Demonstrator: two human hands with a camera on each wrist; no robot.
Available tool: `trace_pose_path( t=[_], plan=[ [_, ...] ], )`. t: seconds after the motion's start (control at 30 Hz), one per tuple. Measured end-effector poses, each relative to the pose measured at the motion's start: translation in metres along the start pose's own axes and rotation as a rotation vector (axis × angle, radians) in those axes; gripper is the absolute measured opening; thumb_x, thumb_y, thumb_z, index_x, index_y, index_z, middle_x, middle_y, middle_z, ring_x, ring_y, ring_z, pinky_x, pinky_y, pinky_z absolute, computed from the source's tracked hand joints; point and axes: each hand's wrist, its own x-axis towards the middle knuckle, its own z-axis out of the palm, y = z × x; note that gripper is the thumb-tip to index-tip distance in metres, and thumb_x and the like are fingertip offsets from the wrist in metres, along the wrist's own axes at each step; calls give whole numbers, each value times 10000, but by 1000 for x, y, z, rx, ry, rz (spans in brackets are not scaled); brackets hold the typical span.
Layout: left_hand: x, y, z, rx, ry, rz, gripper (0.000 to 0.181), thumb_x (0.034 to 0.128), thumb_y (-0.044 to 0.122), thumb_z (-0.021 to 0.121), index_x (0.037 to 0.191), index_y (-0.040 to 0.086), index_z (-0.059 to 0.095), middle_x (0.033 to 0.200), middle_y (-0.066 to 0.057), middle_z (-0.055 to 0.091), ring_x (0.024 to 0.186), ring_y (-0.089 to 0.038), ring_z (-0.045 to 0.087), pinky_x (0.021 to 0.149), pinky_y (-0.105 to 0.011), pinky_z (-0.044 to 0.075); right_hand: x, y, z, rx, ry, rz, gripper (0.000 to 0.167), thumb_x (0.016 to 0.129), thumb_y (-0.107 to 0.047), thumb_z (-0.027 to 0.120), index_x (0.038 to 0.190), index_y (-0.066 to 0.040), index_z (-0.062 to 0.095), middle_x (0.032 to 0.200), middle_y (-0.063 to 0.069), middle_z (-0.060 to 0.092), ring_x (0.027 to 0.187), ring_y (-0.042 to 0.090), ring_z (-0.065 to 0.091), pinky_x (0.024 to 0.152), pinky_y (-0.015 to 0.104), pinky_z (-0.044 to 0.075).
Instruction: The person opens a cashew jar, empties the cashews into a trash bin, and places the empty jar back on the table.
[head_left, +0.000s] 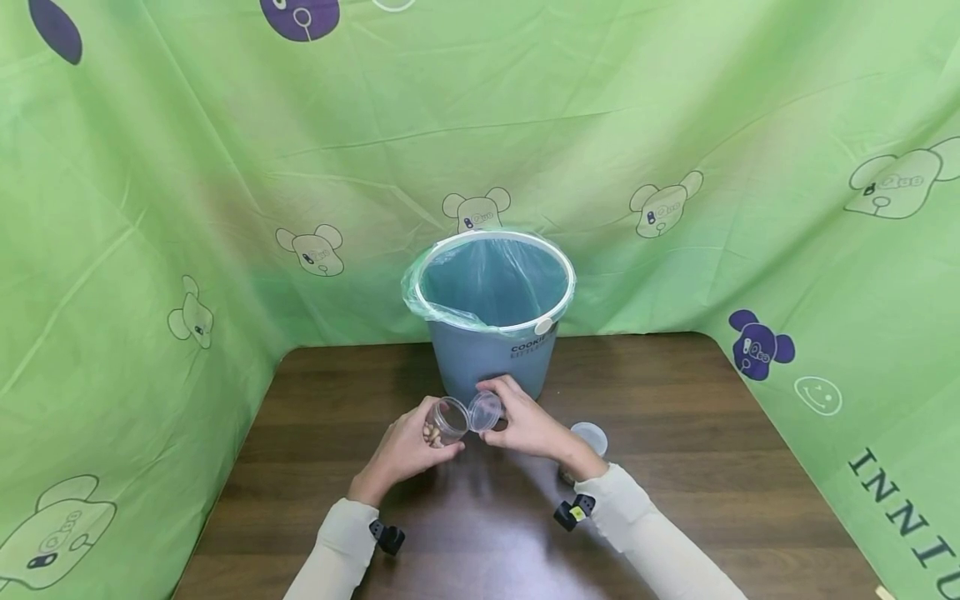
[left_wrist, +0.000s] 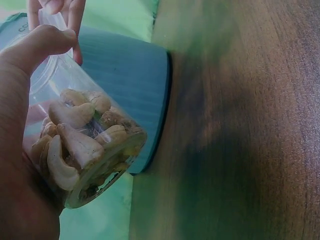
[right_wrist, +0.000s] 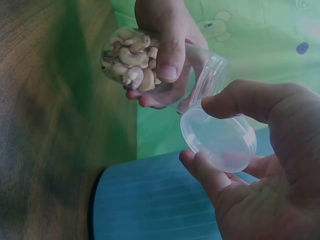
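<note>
My left hand (head_left: 405, 446) grips a clear plastic jar (head_left: 451, 419) that lies tilted, its open mouth toward the right hand. Cashews (left_wrist: 75, 127) are heaped in the jar's bottom half, as the left wrist view shows. Thumb and fingers of my right hand (head_left: 527, 423) pinch a translucent round lid (right_wrist: 220, 140) by its edges. The lid is off the jar and stands at an angle beside the mouth; its edge seems to meet the rim, but I cannot tell whether they touch. Both hands are above the table, in front of a blue bin.
The blue bin (head_left: 487, 358), lined with a thin greenish bag (head_left: 420, 292), stands at the back of the wooden table (head_left: 675, 417). A second container with a whitish lid (head_left: 589, 437) is partly hidden behind the right wrist. Green printed cloth (head_left: 360, 125) encloses the back and sides.
</note>
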Motion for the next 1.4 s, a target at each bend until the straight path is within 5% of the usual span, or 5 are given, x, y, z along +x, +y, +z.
trace_pose_path(
  t=[0.23,0.47,0.77,1.4],
  plan=[
    [0,-1,0,9,11,-1,627,805,408,906,1297,137,627,1093,16,743,959,-148,711,819,-376,583,-1,0,2,-2,-23,30,770,778,-111,835,1476,3,533,1362,196,489,1227,318,602,1057,477,517],
    [0,-1,0,17,14,-3,612,808,415,900,1298,168,628,1096,21,745,957,-141,711,821,-364,583,-2,2,3,111,-47,26,704,769,4,829,1399,64,521,1331,227,436,1307,432,644,1130,470,504],
    [1,-1,-2,19,19,26,615,807,421,899,1287,156,622,1101,17,748,955,-140,713,807,-353,587,-5,6,4,-33,-32,21,672,755,-94,872,1341,-34,548,1314,147,493,1177,279,592,1042,466,521],
    [6,6,-11,20,37,8,598,795,395,912,1273,186,621,1114,-3,753,976,-165,714,830,-382,585,-8,16,12,-142,-55,13,681,688,-78,915,1281,-11,586,1271,120,582,1171,284,591,1052,487,521]
  ],
)
